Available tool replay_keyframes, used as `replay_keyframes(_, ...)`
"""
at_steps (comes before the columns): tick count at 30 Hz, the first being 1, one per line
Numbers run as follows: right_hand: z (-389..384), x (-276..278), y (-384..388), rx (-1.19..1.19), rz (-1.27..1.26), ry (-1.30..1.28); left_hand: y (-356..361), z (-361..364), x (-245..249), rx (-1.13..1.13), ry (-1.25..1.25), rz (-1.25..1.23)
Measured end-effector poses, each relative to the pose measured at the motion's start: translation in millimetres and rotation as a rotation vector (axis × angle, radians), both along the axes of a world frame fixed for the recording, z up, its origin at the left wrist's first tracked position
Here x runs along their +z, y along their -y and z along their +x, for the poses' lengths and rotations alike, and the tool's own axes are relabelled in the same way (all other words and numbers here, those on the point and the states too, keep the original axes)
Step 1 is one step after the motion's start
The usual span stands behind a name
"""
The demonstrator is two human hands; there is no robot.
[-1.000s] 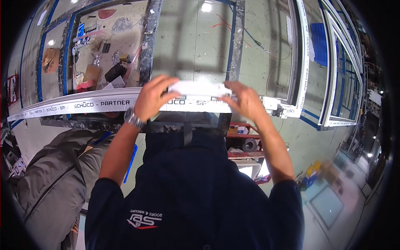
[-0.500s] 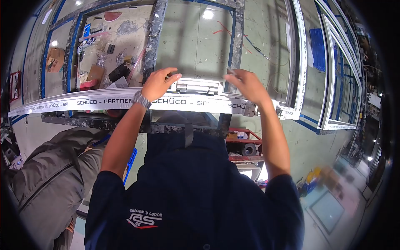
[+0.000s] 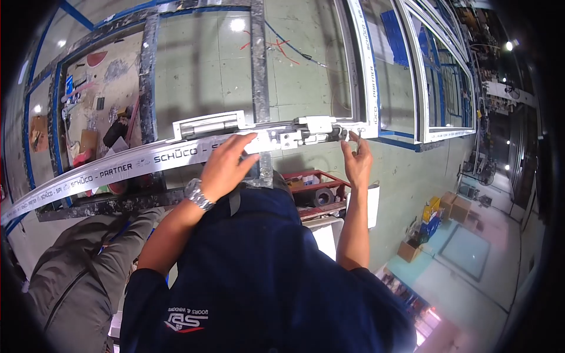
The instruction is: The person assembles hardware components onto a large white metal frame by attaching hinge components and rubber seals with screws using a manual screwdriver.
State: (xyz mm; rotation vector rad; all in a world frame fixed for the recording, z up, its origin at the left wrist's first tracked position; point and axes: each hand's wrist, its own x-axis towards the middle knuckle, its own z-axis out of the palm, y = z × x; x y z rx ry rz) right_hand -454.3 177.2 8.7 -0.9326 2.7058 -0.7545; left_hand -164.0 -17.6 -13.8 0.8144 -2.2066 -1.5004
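Note:
A white window frame profile (image 3: 126, 167), wrapped in printed protective film, runs across in front of me. My left hand (image 3: 228, 167) rests against the front of the profile, fingers and thumb apart. Close to the corner, my right hand (image 3: 358, 163) pinches a thin metal piece (image 3: 360, 137) beside the end of a metal hinge (image 3: 321, 137); the kind of piece is too small to make out. Above that hinge sits a white block-shaped hinge part (image 3: 316, 123). Further left, a white bracket with a silver barrel (image 3: 209, 125) lies along the profile's upper edge.
Dark, stained bench bars (image 3: 259, 59) with blue edges support the frame. More white frames (image 3: 421, 70) stand at the right. A red cart (image 3: 318, 176) holds a tape roll (image 3: 323, 197). At the lower left is another person in grey clothes (image 3: 76, 265). Cardboard boxes (image 3: 456, 207) stand farther right.
My view has shifted right. My right hand has moved from above the profile to the hinge near the corner. The left hand has come down from the bracket onto the profile's front.

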Motion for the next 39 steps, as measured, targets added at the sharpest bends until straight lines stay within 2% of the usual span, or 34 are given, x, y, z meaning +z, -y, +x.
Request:
replay_keyframes(1, -4.4, -3.8, -3.9, 0.02, -0.018, -0.051, -7.7, -12.8, 3.0, -0.03, 0.022, -0.027)
replay_keyframes(2, -10.4, -8.6, -6.5, 0.043, -0.036, -0.101, -16.4, -26.3, -6.2, -0.016, -0.008, -0.282)
replay_keyframes(3, -16.4, -11.5, -9.3, 0.068, -0.054, -0.15, -21.9, -39.1, -7.3, -0.034, 0.008, -0.291)
replay_keyframes(8, -49.9, -15.9, -21.6, 0.073, -0.034, 0.195, -37.4, -86.6, -14.6, -0.034, 0.068, -0.296)
replay_keyframes(10, -75.6, -22.4, -33.4, 0.192, -0.129, 0.276, -40.7, -92.7, -16.5, -0.028, 0.094, -0.254)
replay_keyframes(12, -105.7, -12.0, -37.5, 0.089, -0.07, 0.451, -50.0, -95.2, -18.3, 0.059, 0.077, -0.271)
replay_keyframes(14, -111.5, 17.1, -30.0, -0.011, -0.194, 0.855, -52.6, -99.4, -9.9, 0.067, 0.065, -0.202)
replay_keyframes(18, -101.7, 39.8, -19.3, 0.211, -0.159, 1.046, -69.3, -109.9, -8.7, 0.191, 0.136, -0.193)
replay_keyframes(19, -100.4, 37.3, -20.9, 0.271, -0.206, 1.093, -75.1, -115.2, -1.8, 0.253, 0.183, -0.295)
replay_keyframes(21, -96.7, 23.4, -22.6, 0.358, -0.393, 1.107, -88.3, -124.6, 16.5, 0.371, 0.266, -0.507)
replay_keyframes(22, -93.3, 19.4, -23.0, 0.398, -0.487, 1.11, -92.9, -125.0, 17.7, 0.384, 0.249, -0.499)
replay_keyframes(24, -85.6, 17.6, -24.4, 0.35, -0.394, 1.06, -103.4, -121.8, 17.3, 0.423, 0.216, -0.481)
replay_keyframes(26, -75.2, 8.0, -21.6, 0.349, -0.388, 1.086, -119.1, -122.4, 22.0, 0.327, 0.233, -0.081)
replay_keyframes(27, -72.8, 0.8, -21.5, 0.374, -0.269, 1.117, -125.8, -124.3, 23.4, 0.277, 0.236, 0.119)
replay_keyframes(28, -67.6, 11.1, -15.0, 0.391, -0.069, 1.08, -135.2, -131.8, 22.3, 0.28, 0.15, 0.191)
replay_keyframes(30, -47.6, 1.3, -7.6, 0.72, -0.111, 0.661, -154.0, -157.3, 18.2, 0.292, -0.028, 0.328)
replay_keyframes(31, -40.6, -5.3, -8.6, 0.812, -0.158, 0.512, -152.9, -165.5, 22.9, 0.294, -0.031, 0.533)
replay_keyframes(35, -42.8, -12.1, -13.9, 0.811, 0.002, 0.527, -152.2, -173.3, -12.3, 0.305, -0.098, 0.753)
replay_keyframes(38, -63.1, 3.1, -23.2, 0.834, 0.175, 0.444, -154.9, -178.8, -13.2, 0.492, -0.203, 0.927)
replay_keyframes(39, -71.7, -9.9, -33.6, 0.908, -0.01, 0.205, -155.0, -177.0, -16.7, 0.514, -0.217, 0.952)
